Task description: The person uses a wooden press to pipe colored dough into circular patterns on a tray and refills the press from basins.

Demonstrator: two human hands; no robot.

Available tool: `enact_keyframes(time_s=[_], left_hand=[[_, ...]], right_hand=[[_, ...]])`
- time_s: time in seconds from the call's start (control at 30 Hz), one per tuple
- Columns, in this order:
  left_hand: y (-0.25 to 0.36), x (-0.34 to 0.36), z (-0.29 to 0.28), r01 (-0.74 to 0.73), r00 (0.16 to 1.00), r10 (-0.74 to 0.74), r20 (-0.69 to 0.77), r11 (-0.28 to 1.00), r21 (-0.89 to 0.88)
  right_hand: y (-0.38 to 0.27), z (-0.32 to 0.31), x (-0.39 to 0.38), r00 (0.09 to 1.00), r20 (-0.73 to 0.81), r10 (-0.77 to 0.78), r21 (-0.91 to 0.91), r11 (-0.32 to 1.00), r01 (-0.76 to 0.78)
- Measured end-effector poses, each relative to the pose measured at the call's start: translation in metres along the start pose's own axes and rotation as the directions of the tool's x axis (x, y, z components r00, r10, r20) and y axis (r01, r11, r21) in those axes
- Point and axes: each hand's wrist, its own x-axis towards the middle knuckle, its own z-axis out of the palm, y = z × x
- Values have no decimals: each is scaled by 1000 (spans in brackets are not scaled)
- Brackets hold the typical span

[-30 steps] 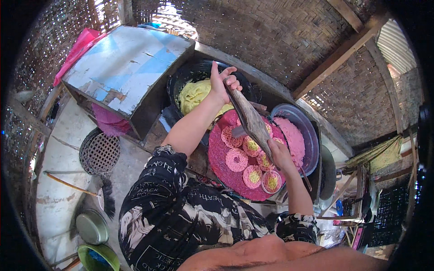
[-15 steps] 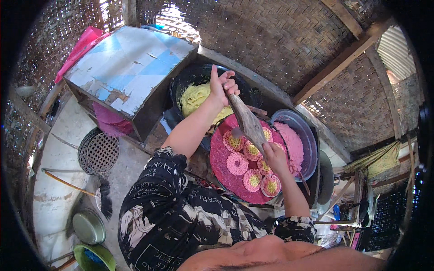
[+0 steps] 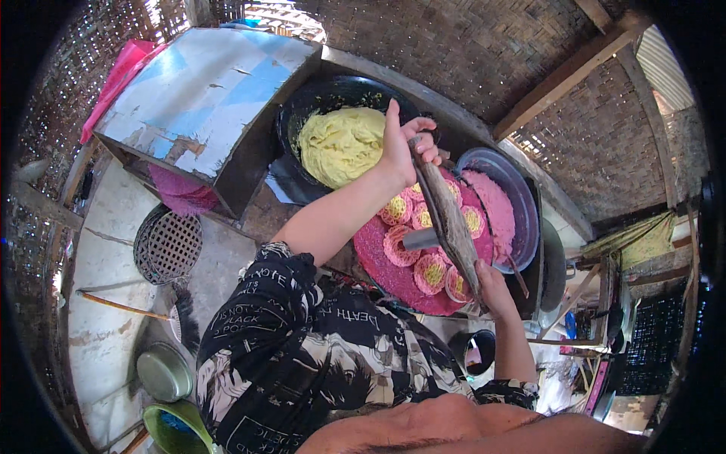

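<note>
My left hand (image 3: 411, 145) is closed around the upper end of a long, weathered wooden press (image 3: 446, 212), its thumb pointing up. At the lower end, my right hand (image 3: 495, 291) grips the same wood. A grey metal cylinder (image 3: 420, 239) sticks out from the press's left side. Beneath lies a round magenta tray (image 3: 378, 276) bearing several lacy dough rounds, pink with yellow centres. One such round (image 3: 429, 274) sits beside the cylinder, and another (image 3: 456, 285) is partly behind the wood. The press hides part of the tray.
Yellow dough (image 3: 344, 144) fills part of a black basin (image 3: 299, 106) beyond my left forearm. Pink dough (image 3: 493, 216) lies in a bluish tub (image 3: 525, 227) at the right. A peeling blue-white cabinet (image 3: 204, 98), woven basket (image 3: 170, 246) and metal pot (image 3: 164, 372) stand left.
Both hands have carried the press to the right and toward me across the tray, and it now stands steeper. Its metal cylinder shows more clearly. The whole view has shifted slightly.
</note>
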Motion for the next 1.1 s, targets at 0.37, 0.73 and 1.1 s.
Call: enact_keyframes(time_s=[0.37, 0.73, 1.1], left_hand=[[-8, -4, 10, -13, 985, 23, -174, 998, 54], [-11, -8, 17, 23, 999, -18, -45, 994, 111], [-23, -48, -24, 279, 857, -474, -203, 97, 955]], right_hand=[[14, 7, 1, 970, -202, -137, -322, 945, 66], [26, 12, -1, 889, -242, -390, -454, 855, 251], [1, -1, -22, 985, -168, -30, 105, 993, 48]])
